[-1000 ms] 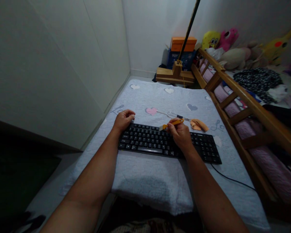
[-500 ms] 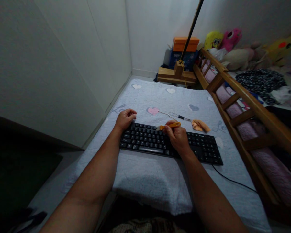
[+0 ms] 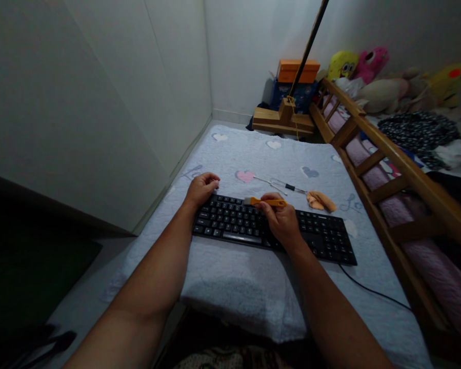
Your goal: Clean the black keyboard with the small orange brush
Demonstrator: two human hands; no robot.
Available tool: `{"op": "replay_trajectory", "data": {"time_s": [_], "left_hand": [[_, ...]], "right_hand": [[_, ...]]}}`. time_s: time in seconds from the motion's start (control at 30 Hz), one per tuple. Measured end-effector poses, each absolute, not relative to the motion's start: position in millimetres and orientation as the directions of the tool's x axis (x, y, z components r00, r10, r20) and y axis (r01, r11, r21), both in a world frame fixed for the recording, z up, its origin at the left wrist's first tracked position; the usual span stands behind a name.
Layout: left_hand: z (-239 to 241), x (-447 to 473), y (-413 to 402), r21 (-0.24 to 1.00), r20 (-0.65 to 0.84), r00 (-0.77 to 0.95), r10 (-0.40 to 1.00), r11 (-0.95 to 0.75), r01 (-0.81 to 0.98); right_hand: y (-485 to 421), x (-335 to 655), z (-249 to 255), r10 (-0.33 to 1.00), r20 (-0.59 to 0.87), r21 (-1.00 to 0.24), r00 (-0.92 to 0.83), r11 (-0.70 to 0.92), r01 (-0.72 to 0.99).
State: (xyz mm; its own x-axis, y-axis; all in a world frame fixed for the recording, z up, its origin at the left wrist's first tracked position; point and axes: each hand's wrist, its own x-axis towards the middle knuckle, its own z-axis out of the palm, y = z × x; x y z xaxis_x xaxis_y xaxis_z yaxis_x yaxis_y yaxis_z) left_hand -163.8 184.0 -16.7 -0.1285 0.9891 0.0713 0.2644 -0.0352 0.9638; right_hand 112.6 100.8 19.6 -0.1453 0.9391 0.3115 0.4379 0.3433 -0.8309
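A black keyboard (image 3: 230, 222) lies on the cloth-covered surface in front of me. My right hand (image 3: 280, 218) is over its middle, closed round the yellow handle of a small brush (image 3: 266, 202). The pale bristles point left above the top row of keys; I cannot tell whether they touch. My left hand (image 3: 202, 189) rests at the keyboard's upper left corner. Its fingers are curled against the thumb, with a small pale spot at the tips that I cannot make out. Beyond the keyboard lie a thin wire tool with a black grip (image 3: 290, 187) and an orange cloth (image 3: 321, 201).
A light cloth with heart prints (image 3: 230, 271) covers the surface. The keyboard cable (image 3: 372, 292) runs off to the right. A wooden bed rail (image 3: 399, 169) borders the right side, and a white panel (image 3: 149, 128) the left. Behind stand a wooden pole base (image 3: 282, 120) and an orange box (image 3: 298, 70).
The brush has turned in my right hand, its bristles shifting slightly left and now lying more level. My left hand stays at the corner. The whole view has shifted slightly.
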Motion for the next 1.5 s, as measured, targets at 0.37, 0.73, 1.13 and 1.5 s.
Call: {"op": "replay_trajectory", "data": {"time_s": [0.37,0.73,1.13,1.5], "left_hand": [[-15.5,-164.8,183.2,0.971,0.050,-0.107,0.993,-0.024,0.238],[-13.5,-168.9,180.1,0.981,0.021,-0.069,0.997,-0.007,0.194],[40.0,-156.8,149.4,0.873,0.326,-0.065,0.943,-0.274,0.404],[56.5,-107.8,120.7,0.618,0.410,0.493,0.768,-0.631,0.469]], "right_hand": [[102.2,104.8,18.0,0.912,0.368,-0.776,-0.180,0.408,0.481],[103.7,105.4,14.7,0.901,0.394,-0.762,-0.181,0.430,0.484],[93.5,111.4,24.6,0.886,0.452,-0.799,-0.100,0.452,0.397],[91.2,108.2,31.5,0.744,0.646,-0.660,-0.173,0.657,0.364]]}}
